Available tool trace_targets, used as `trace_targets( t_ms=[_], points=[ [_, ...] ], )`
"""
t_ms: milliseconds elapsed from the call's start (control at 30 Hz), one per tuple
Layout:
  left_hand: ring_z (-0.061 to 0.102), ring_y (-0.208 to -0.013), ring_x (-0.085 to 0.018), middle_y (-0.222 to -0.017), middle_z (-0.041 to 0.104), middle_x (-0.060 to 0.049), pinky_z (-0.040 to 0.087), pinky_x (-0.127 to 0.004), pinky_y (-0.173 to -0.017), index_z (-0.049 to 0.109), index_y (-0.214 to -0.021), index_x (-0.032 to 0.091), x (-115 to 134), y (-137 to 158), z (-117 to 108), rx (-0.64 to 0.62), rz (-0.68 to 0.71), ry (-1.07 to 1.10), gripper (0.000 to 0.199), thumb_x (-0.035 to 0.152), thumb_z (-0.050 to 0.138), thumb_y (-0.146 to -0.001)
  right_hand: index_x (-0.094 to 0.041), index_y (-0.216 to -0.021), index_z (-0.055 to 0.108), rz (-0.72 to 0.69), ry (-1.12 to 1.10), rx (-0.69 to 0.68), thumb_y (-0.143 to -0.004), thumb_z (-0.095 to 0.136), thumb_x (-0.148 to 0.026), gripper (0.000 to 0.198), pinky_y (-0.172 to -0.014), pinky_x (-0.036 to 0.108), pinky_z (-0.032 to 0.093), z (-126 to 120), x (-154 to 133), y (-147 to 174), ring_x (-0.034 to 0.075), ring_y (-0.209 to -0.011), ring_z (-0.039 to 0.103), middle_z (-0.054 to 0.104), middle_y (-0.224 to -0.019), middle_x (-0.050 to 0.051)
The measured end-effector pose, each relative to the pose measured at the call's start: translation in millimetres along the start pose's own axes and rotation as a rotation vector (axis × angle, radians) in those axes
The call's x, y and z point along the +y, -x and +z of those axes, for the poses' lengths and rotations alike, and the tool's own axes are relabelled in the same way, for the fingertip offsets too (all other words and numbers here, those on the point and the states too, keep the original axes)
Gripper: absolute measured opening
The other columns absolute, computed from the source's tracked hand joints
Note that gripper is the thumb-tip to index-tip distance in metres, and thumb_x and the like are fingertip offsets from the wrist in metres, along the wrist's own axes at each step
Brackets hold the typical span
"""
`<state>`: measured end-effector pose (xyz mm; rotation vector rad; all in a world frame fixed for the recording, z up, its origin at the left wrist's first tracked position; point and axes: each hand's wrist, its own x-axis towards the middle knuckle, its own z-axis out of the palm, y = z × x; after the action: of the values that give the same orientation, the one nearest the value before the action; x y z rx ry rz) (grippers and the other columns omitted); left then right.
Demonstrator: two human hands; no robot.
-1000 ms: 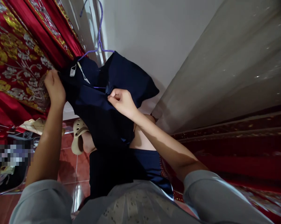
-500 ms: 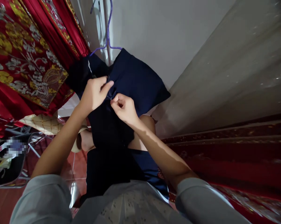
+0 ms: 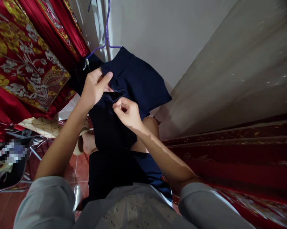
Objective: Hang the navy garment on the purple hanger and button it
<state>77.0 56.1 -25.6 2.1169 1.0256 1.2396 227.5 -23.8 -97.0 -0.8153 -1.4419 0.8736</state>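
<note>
A dark navy short-sleeved garment [image 3: 143, 82] hangs in front of me on a purple hanger [image 3: 106, 31]. At its upper front, my left hand [image 3: 94, 87] is closed on the cloth edge, with the thumb on top and the other fingers partly behind the fabric. Just below and to the right, my right hand [image 3: 129, 113] is pinched, thumb against forefinger, at the lower end of the front opening. Whatever lies between those fingertips is too small to make out. Between the hands the opening gapes a little. A pale tag [image 3: 86, 64] dangles near the neck.
Red cloth with gold and silver embroidery [image 3: 31, 60] hangs at the left. A grey wall [image 3: 205, 63] stands at the right, above a red band [image 3: 241, 159]. At lower left is a black chair [image 3: 14, 178] with things on it, over red floor tiles [image 3: 70, 171].
My left hand has shifted slightly up and left with the cloth edge, and the front opening gapes wider. My right hand stays pinched in nearly the same spot.
</note>
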Motion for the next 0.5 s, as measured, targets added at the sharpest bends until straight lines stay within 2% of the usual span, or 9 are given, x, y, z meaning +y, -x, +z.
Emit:
trace_targets(
  t_ms=[67, 133, 267, 333, 400, 500],
  points=[
    [0.071, -0.077, -0.018, -0.078, 0.059, -0.002, 0.059, -0.030, -0.070, 0.056, -0.108, 0.019, 0, 10, 2, 0.012, -0.039, -0.002, 0.050, 0.067, 0.055, -0.098, -0.019, -0.072, 0.056, -0.004, 0.026, -0.005, -0.085, 0.062, -0.026, 0.016, -0.053, 0.024, 0.028, -2, 0, 1, 0.007, -0.050, 0.037, 0.046, -0.056, -0.006],
    [0.066, -0.071, -0.015, -0.076, 0.059, -0.001, 0.055, -0.027, -0.068, 0.058, -0.100, 0.018, 5, 24, 2, 0.020, -0.085, -0.081, 0.045, 0.063, 0.058, -0.098, -0.018, -0.073, 0.058, -0.003, 0.061, -0.002, -0.086, 0.062, -0.028, 0.017, -0.053, 0.025, 0.029, -3, 0, 2, 0.007, -0.051, 0.038, 0.047, -0.057, -0.006],
    [0.056, -0.062, -0.014, -0.062, 0.055, 0.000, 0.045, -0.026, -0.062, 0.060, -0.071, 0.016, 22, 48, -1, -0.159, -0.097, -0.267, 0.042, 0.046, 0.059, -0.099, -0.018, -0.074, 0.061, -0.004, 0.111, -0.009, -0.086, 0.062, -0.031, 0.018, -0.055, 0.025, 0.031, -2, 4, 5, 0.008, -0.051, 0.040, 0.048, -0.057, -0.005],
    [0.058, -0.066, -0.014, -0.067, 0.062, -0.001, 0.044, -0.026, -0.063, 0.065, -0.073, 0.015, 28, 52, -1, -0.194, -0.058, -0.221, 0.033, 0.036, 0.058, -0.098, -0.018, -0.074, 0.061, 0.006, 0.118, -0.013, -0.085, 0.062, -0.030, 0.016, -0.055, 0.025, 0.031, -1, 6, 6, 0.008, -0.050, 0.040, 0.049, -0.057, -0.005],
    [0.062, -0.070, -0.014, -0.076, 0.069, -0.003, 0.046, -0.025, -0.066, 0.068, -0.079, 0.014, 30, 52, 0, -0.172, -0.047, -0.130, 0.027, 0.031, 0.057, -0.097, -0.018, -0.075, 0.062, 0.025, 0.132, -0.017, -0.083, 0.061, -0.030, 0.014, -0.055, 0.025, 0.033, 1, 8, 8, 0.008, -0.051, 0.042, 0.051, -0.058, -0.005],
    [0.064, -0.070, -0.015, -0.075, 0.070, -0.005, 0.047, -0.024, -0.065, 0.069, -0.080, 0.014, 28, 49, 3, -0.156, -0.074, -0.045, 0.022, 0.027, 0.060, -0.095, -0.018, -0.072, 0.061, 0.058, 0.166, -0.028, -0.081, 0.059, -0.030, 0.015, -0.057, 0.026, 0.035, 2, 8, 9, 0.009, -0.052, 0.045, 0.054, -0.059, -0.004]
  ],
)
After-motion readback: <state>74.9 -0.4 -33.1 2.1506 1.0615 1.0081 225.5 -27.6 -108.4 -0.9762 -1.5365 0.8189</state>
